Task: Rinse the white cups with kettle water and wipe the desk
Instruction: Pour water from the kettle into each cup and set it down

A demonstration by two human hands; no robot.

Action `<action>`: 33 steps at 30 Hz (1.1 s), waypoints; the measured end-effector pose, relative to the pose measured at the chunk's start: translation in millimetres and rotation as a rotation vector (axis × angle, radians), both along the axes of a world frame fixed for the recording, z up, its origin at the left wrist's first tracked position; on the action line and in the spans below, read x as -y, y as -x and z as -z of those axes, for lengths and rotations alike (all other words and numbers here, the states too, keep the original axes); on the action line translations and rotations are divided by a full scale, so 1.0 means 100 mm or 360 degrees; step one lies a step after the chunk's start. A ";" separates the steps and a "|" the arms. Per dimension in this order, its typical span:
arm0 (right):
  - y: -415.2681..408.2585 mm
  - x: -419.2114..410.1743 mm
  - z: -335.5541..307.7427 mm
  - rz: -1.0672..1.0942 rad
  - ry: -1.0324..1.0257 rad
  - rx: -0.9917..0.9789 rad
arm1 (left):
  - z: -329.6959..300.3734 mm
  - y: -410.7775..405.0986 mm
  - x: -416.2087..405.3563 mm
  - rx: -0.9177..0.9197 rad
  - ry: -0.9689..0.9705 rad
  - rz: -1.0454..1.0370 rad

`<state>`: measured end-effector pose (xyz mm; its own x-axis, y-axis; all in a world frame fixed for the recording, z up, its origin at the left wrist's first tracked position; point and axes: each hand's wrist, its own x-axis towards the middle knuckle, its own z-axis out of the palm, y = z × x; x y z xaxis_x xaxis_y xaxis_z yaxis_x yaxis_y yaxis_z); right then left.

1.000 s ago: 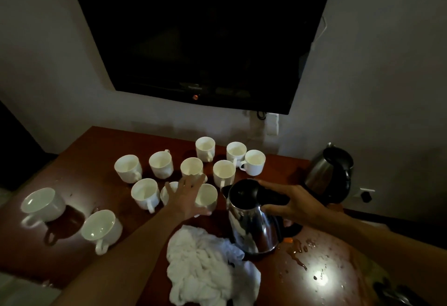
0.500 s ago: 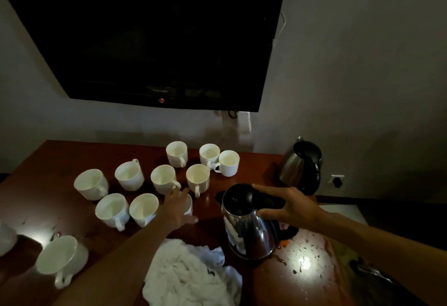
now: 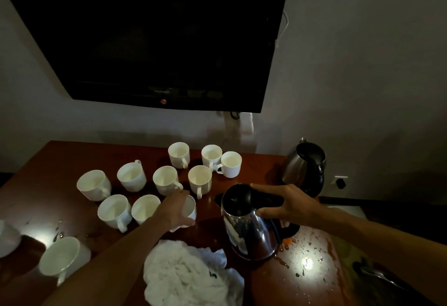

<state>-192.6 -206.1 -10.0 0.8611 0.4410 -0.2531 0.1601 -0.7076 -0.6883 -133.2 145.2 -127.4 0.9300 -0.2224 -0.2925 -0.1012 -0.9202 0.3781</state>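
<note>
Several white cups (image 3: 166,180) stand upright in a cluster on the dark red-brown desk (image 3: 55,155). My left hand (image 3: 176,210) wraps around one white cup (image 3: 189,206) at the cluster's near edge. My right hand (image 3: 289,203) grips the black handle of a steel kettle (image 3: 246,229) that stands just right of that cup. A crumpled white cloth (image 3: 191,278) lies on the desk in front of the kettle. Two more cups (image 3: 61,257) lie tipped at the near left.
A second steel kettle (image 3: 304,168) stands at the back right by the wall. Water drops and a bright glare (image 3: 307,262) mark the desk's right part. A dark wall-mounted screen (image 3: 154,37) hangs above the desk. A dark object (image 3: 377,275) sits at the near right edge.
My left hand has closed from hovering with spread fingers onto the near cup. My right hand stays on the kettle handle. The camera view shifted.
</note>
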 end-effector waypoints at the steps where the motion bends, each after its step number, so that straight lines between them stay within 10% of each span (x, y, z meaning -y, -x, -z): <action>1: -0.01 0.00 -0.01 0.0001 0.0001 -0.0002 | -0.03 0.00 0.02 0.0025 0.0009 0.0025; 17: -0.16 -0.45 -0.31 -0.0281 0.0296 0.0141 | -0.31 0.21 0.25 0.0063 -0.0225 0.0474; 33: -0.22 -1.02 -0.47 -0.0654 0.0792 0.0346 | -0.25 0.59 0.02 0.0090 -0.0161 0.0250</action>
<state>-171.0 -104.2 36.6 0.7026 0.6191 -0.3509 0.5814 -0.7837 -0.2185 -191.8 142.7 -102.6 0.9017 -0.3384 -0.2691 -0.2652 -0.9245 0.2739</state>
